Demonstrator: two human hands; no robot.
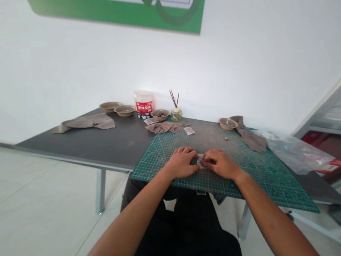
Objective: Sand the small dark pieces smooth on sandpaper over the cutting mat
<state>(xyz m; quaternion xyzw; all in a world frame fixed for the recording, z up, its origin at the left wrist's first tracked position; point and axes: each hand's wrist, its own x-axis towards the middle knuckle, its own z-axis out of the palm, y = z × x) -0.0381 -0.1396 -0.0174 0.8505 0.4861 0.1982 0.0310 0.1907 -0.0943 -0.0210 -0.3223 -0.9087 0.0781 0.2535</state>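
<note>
L hand (181, 163) & R hand (221, 164) are both curling closed, pinching a small pale folded piece (201, 161) btwn them, holding it over the near part of a green cutting mat (261, 176) on the dark surface (85, 147). 2 tan bowls (124, 110) & a red-labelled tub (143, 102) are sitting along the far edge.

Room to pass far across the cutting mat (271, 183) from the left hand (181, 163) and right hand (221, 164); crumpled grey cloth (250, 139) and tan bowl (228, 123) obstruct far right, plastic bag (295, 153) blocks right
</note>
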